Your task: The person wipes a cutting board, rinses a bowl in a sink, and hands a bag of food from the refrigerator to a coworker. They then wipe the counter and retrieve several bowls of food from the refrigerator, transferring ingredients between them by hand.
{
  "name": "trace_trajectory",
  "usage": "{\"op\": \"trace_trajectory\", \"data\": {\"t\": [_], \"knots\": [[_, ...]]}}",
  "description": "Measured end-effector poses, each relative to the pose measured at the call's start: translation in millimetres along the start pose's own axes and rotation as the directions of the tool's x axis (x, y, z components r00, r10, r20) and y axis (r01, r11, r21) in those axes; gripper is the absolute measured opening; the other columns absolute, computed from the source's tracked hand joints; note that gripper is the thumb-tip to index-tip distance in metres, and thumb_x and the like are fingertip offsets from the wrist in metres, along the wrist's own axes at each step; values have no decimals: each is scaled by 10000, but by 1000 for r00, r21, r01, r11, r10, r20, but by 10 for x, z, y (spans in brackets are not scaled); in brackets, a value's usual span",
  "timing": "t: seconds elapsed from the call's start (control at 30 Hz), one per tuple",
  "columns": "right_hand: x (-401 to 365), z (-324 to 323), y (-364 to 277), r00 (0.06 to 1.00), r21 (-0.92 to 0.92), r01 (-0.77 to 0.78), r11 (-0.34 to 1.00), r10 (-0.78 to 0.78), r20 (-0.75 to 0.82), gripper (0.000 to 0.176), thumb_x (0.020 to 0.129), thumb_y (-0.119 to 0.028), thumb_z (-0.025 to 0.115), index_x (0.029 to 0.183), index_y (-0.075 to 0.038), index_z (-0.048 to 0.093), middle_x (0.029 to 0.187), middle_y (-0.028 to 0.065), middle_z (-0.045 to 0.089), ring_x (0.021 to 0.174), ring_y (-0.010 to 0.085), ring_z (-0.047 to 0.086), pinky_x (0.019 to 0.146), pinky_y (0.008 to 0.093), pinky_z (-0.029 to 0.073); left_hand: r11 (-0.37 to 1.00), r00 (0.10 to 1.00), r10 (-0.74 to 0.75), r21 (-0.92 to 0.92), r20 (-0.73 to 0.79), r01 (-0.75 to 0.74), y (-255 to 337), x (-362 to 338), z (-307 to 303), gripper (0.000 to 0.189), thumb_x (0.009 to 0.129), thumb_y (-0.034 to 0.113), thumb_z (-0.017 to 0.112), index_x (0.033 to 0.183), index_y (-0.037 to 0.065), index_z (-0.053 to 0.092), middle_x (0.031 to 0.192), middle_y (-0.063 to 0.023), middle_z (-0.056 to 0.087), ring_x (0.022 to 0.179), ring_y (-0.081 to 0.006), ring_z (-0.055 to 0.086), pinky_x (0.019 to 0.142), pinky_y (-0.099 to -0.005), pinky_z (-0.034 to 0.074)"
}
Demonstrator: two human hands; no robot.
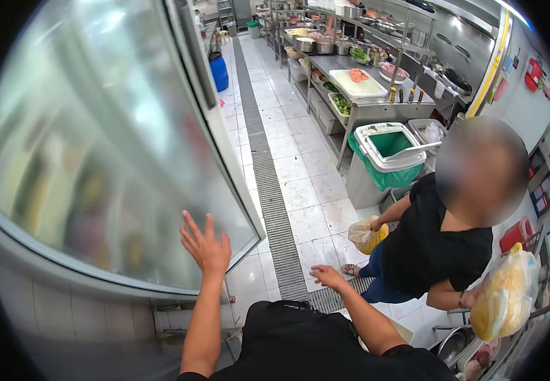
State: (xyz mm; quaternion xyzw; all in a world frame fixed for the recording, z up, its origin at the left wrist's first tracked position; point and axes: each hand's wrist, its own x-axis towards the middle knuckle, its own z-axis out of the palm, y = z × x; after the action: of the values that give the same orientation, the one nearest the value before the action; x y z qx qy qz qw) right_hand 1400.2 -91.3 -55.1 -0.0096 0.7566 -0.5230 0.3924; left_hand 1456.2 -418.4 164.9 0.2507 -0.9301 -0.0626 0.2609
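Left hand: the left hand (206,246) is up with the fingers spread wide, holding nothing, palm towards the glass.
Door: the frosted glass door (97,146) stands right before those fingers, its lower corner just past the fingertips. I cannot tell whether the palm presses on it or only comes close.
Right hand: the right hand (327,277) hangs low, fingers loosely open and empty, over the floor drain (275,203).
Doing it well: I would keep the flat palm on the frame edge rather than mid-pane, and move the door slowly, keeping an eye on its swing.
In the way: a co-worker (437,244) crouches just right of the right fingers, with a small bag (367,235) in one hand and a large yellow bag (505,295) in the other.
Further off: a green-lined bin (386,155) stands beyond the co-worker, with a bench (351,66) carrying a cutting board (359,86) behind it. A blue barrel (219,71) stands far beyond the left fingers.
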Motion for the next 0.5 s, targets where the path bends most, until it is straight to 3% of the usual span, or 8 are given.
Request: {"op": "trace_trajectory", "data": {"t": [0.13,0.2,0.23,0.27,0.33,0.37,0.43,0.5], "knots": [[544,-39,418,993,-131,-114,985,113,-22,524,867,-370,671,1264,-39,588,928,82,683,709,159,652,602,294,495,998,997,6,-57,-77,-11,-256,562,259,506,786,186,687,1274,94,589,1578,-220,102,1360,-478,234,1118,-576,214],[848,-59,770,990,-260,-58,964,23,-138,518,854,-361,682,1230,-12,605,893,105,686,652,168,645,581,293,496,978,971,23,-195,-236,-71,-402,801,425,430,772,142,691,1191,70,629,1541,-231,209,1363,-457,259,1121,-547,229],[891,-90,721,978,-298,-134,945,77,-194,545,803,-477,665,1176,-80,661,1041,187,698,972,311,669,865,373,513,974,974,42,-207,-224,-90,-486,904,569,430,772,142,691,1191,70,629,1541,-231,209,1363,-457,259,1121,-547,229],[932,-107,713,973,-280,-145,949,86,-214,545,803,-477,665,1176,-80,661,1041,187,698,972,311,669,865,373,513,950,982,74,-286,-174,-123,-591,1009,778,393,766,130,691,1150,63,642,1511,-237,260,1354,-449,283,1114,-541,244],[1041,-219,648,934,-286,-228,931,126,-335,529,807,-436,676,1181,-62,654,973,172,708,847,269,693,748,366,540,912,984,117,-378,-137,-161,-775,1233,1220,356,760,118,692,1109,56,655,1481,-243,310,1344,-441,307,1107,-536,259],[1046,-238,555,928,-275,-231,933,126,-352,529,807,-436,676,1181,-62,654,973,172,708,847,269,693,748,366,540,910,989,139,-388,-42,-145,-869,1336,1459,328,763,125,689,1082,54,662,1455,-247,342,1323,-439,333,1097,-523,279],[1019,-238,309,849,56,-344,937,336,-407,498,818,-381,680,1185,-46,645,902,148,704,691,217,684,580,346,527,902,983,180,-405,47,-146,-1047,1593,1859,301,765,133,685,1054,51,668,1429,-252,373,1302,-437,359,1087,-511,298],[1071,-252,98,833,147,-338,929,368,-413,449,838,-341,676,1184,-58,632,880,106,678,646,188,657,512,319,490,950,965,123,-309,230,-47,-1231,1804,2234,304,755,151,688,1043,55,677,1414,-251,395,1275,-425,392,1059,-493,339]]}}
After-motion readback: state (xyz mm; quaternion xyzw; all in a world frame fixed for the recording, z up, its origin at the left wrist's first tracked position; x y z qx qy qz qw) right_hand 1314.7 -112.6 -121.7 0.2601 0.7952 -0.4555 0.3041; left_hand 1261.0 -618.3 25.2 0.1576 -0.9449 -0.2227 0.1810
